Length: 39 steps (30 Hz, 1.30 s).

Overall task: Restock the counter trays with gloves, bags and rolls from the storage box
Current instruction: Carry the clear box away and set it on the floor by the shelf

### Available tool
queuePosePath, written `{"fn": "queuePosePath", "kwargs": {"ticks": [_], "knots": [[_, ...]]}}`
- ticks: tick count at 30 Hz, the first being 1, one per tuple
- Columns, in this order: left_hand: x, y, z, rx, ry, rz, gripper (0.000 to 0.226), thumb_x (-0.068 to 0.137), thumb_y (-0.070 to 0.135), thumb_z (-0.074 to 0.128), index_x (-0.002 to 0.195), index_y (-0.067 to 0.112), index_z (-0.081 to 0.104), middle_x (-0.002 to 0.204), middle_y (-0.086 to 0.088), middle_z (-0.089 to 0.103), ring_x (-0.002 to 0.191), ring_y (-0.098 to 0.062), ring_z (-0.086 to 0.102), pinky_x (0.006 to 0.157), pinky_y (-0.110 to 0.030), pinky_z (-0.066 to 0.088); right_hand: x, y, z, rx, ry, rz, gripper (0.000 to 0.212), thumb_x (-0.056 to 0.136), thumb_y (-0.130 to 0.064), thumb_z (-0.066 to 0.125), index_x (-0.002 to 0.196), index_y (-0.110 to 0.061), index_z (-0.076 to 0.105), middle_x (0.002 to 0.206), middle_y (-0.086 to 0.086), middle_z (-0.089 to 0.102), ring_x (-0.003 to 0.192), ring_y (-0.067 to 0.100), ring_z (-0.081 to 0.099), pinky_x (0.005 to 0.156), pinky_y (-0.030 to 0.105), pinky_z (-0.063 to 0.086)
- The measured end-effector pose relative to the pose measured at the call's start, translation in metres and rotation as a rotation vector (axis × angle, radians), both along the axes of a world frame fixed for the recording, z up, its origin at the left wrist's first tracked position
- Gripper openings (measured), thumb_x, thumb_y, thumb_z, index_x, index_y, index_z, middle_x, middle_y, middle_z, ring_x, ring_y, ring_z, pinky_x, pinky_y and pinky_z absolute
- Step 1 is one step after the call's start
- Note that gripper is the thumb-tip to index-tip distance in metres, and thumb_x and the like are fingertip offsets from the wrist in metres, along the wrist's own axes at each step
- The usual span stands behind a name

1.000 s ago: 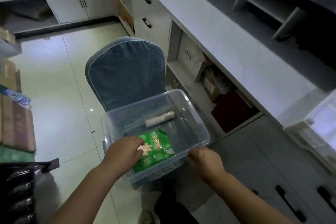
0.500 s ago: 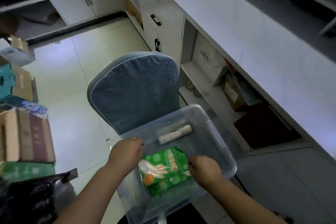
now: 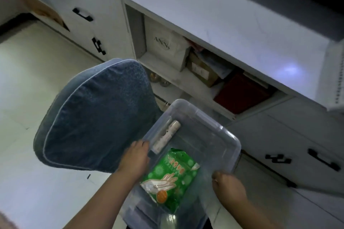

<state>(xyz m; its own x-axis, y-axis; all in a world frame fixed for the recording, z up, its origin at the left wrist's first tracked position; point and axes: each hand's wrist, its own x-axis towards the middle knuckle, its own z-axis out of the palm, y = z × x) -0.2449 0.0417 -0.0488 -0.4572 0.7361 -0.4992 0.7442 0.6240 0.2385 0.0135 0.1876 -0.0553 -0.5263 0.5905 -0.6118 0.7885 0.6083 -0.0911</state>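
A clear plastic storage box [image 3: 230, 136] sits in the near middle of the scene, tilted, with one corner pointing away toward the desk [image 3: 223, 18]; the left hand [image 3: 135, 156] grips the box's left rim, fingers curled over the edge; the right hand [image 3: 229, 186] grips the near right rim, its fingertips hidden past the plastic; inside the box a green glove packet [image 3: 173, 174] printed with pale hands lies flat on the bottom, near side; a pale roll [image 3: 165, 138] lies just beyond it along the left wall, close to the left hand's fingers; a blue padded chair [image 3: 96, 113] stands just left of the box, on the pale tiled floor [image 3: 28, 80]; under the white desk, open shelves hold a white bag [image 3: 163, 42] and a dark red box [image 3: 240, 93].
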Motion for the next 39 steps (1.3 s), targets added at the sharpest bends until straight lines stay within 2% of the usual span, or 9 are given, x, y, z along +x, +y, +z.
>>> {"fn": "queuePosePath", "kwargs": {"ticks": [3,8,13,17,19,21,28,34,39], "knots": [[-0.014,0.001,-0.013,-0.011,-0.026,-0.058,0.059,0.087,0.023,0.053,0.139,0.011,0.028,0.142,-0.008,0.036,0.123,-0.026,0.04,0.097,-0.037,0.038,0.004,-0.027,-0.007,-0.003,-0.008,-0.195,0.021,0.093,-0.025,0.044,0.106,-0.015,0.056,0.115,0.007,0.053,0.096,0.026,0.061,0.071,0.031,0.046],[-0.026,0.008,-0.025,-0.011,-0.132,0.033,0.057,0.09,0.012,0.05,0.141,0.009,0.027,0.137,-0.016,0.038,0.117,-0.032,0.046,0.092,-0.041,0.042,0.001,-0.059,-0.014,0.113,0.114,-0.618,0.014,0.092,-0.02,0.052,0.097,-0.009,0.057,0.109,0.012,0.055,0.086,0.032,0.059,0.069,0.036,0.05],[-0.024,0.019,-0.035,-0.033,-0.133,0.092,0.051,0.089,0.003,0.044,0.138,0.008,0.032,0.134,-0.019,0.045,0.117,-0.035,0.05,0.094,-0.042,0.042,0.006,-0.068,-0.033,0.078,0.21,-0.989,0.032,0.089,-0.015,0.058,0.117,-0.006,0.048,0.114,0.017,0.059,0.095,0.034,0.06,0.069,0.028,0.039],[-0.025,0.024,-0.037,-0.009,-0.162,0.073,0.025,0.088,0.01,0.046,0.111,0.006,0.051,0.115,-0.019,0.054,0.098,-0.035,0.056,0.079,-0.04,0.048,0.013,-0.068,-0.044,0.026,0.276,-1.187,0.026,0.087,-0.005,0.054,0.112,-0.002,0.051,0.109,0.021,0.061,0.088,0.03,0.058,0.07,0.029,0.043],[-0.021,0.03,-0.033,-0.007,-0.172,0.033,0.004,0.084,0.011,0.048,0.088,0.01,0.05,0.099,-0.017,0.057,0.081,-0.032,0.055,0.064,-0.034,0.044,0.025,-0.07,-0.044,0.038,0.284,-1.23,0.024,0.085,-0.003,0.054,0.109,0.001,0.052,0.109,0.022,0.059,0.092,0.033,0.059,0.071,0.031,0.047],[-0.008,0.038,-0.028,-0.021,-0.167,-0.024,0.005,0.083,0.013,0.05,0.08,0.014,0.046,0.092,-0.015,0.059,0.073,-0.029,0.052,0.058,-0.031,0.037,0.045,-0.071,-0.04,0.066,0.292,-1.267,0.021,0.083,-0.003,0.056,0.104,0.001,0.053,0.106,0.021,0.059,0.09,0.034,0.06,0.069,0.031,0.044],[0.116,0.067,-0.004,-0.039,-0.193,-0.217,0.018,0.086,0.015,0.052,0.101,0.006,0.056,0.107,-0.02,0.061,0.095,-0.036,0.059,0.069,-0.03,0.039,0.173,-0.09,-0.007,0.154,0.305,-1.446,0.012,0.082,-0.002,0.054,0.094,-0.004,0.054,0.1,0.018,0.058,0.076,0.027,0.052,0.065,0.028,0.039],[0.265,0.07,0.03,0.053,-0.262,-0.391,0.014,0.086,0.013,0.055,0.096,0.003,0.056,0.105,-0.024,0.064,0.096,-0.038,0.06,0.067,-0.03,0.036,0.322,-0.132,0.019,0.259,0.481,-1.63,0.033,0.085,0.003,0.05,0.118,0.002,0.054,0.118,0.024,0.056,0.103,0.035,0.055,0.081,0.032,0.041],[0.389,0.074,0.053,0.091,-0.176,-0.535,0.014,0.085,0.019,0.057,0.083,0.012,0.045,0.099,-0.02,0.063,0.09,-0.036,0.06,0.063,-0.03,0.035,0.44,-0.159,0.031,0.347,0.633,-1.693,0.029,0.086,0.0,0.052,0.115,0.001,0.056,0.114,0.02,0.056,0.099,0.03,0.054,0.076,0.026,0.034]]}}
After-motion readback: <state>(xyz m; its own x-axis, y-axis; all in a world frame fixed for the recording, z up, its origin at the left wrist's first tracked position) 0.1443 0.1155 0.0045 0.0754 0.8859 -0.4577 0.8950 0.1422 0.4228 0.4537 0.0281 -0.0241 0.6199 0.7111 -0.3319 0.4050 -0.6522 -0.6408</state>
